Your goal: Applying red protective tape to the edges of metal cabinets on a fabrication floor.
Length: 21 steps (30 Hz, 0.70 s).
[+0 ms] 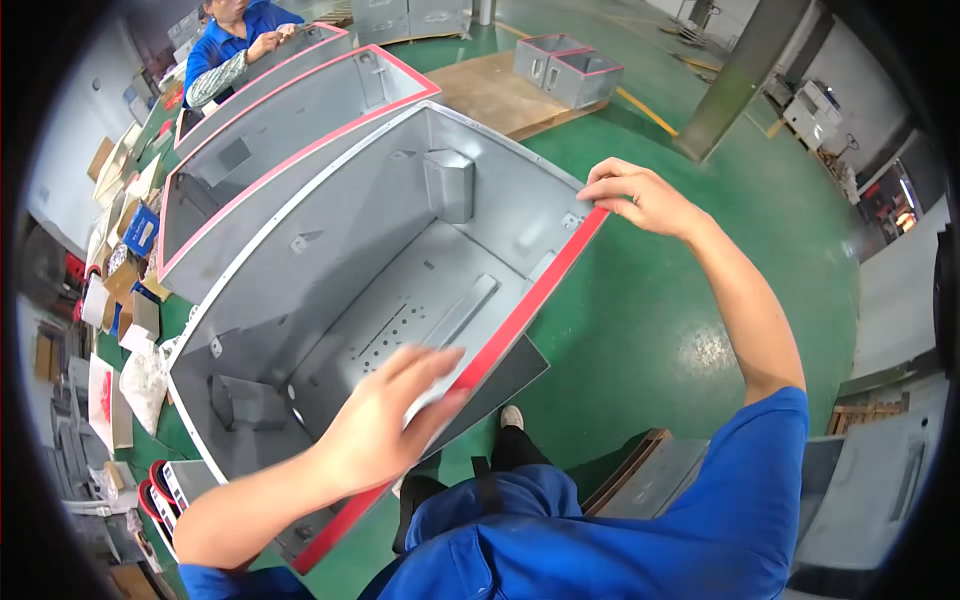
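Observation:
A large grey metal box (400, 285), its open side up, lies before me. A red strip (545, 278) runs along the near rim, while the other rims of this box are bare. At the strip's far right end, by the box corner, my right hand (640, 195) pinches it between thumb and fingers. My left hand (375, 420) is over the middle of the same rim, slightly blurred, with thumb and fingers apart. Its fingertips are at the strip; whether they press on it I cannot tell.
Behind stands another grey box (270, 130) with red-edged rims. Beyond it a person in blue (235, 45) handles a further box. Cartons (140, 320) and a white bag (145, 385) line the left. Two small boxes (585, 75) sit on a board, near a pillar (745, 75).

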Motion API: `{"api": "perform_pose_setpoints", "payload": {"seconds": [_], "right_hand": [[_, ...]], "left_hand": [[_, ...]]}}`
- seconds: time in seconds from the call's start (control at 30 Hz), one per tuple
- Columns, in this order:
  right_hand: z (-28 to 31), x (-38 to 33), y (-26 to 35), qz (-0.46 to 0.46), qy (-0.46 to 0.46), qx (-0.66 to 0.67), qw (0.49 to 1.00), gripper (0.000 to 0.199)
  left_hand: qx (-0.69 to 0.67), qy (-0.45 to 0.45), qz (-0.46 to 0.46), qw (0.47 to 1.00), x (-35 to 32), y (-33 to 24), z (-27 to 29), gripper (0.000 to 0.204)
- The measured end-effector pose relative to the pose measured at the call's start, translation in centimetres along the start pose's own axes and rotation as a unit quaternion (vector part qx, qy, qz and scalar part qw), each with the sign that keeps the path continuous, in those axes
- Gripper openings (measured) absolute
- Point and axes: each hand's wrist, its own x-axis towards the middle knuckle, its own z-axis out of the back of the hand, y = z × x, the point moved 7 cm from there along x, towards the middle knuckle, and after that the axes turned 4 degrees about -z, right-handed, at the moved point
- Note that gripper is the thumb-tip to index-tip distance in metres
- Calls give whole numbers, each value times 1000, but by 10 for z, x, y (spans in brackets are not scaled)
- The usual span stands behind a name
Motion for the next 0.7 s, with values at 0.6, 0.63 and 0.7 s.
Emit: {"api": "perform_pose_setpoints", "payload": {"seconds": [0.6, 0.63, 0.7], "right_hand": [[18, 2, -9, 93, 76, 16, 993, 8], [17, 3, -7, 100, 76, -11, 992, 8], [17, 5, -7, 107, 89, -2, 990, 6]], "left_hand": [[-243, -15, 211, 947, 196, 73, -110, 32], [-248, -18, 213, 945, 196, 74, -110, 31], [-284, -21, 235, 929, 195, 73, -110, 28]]}}
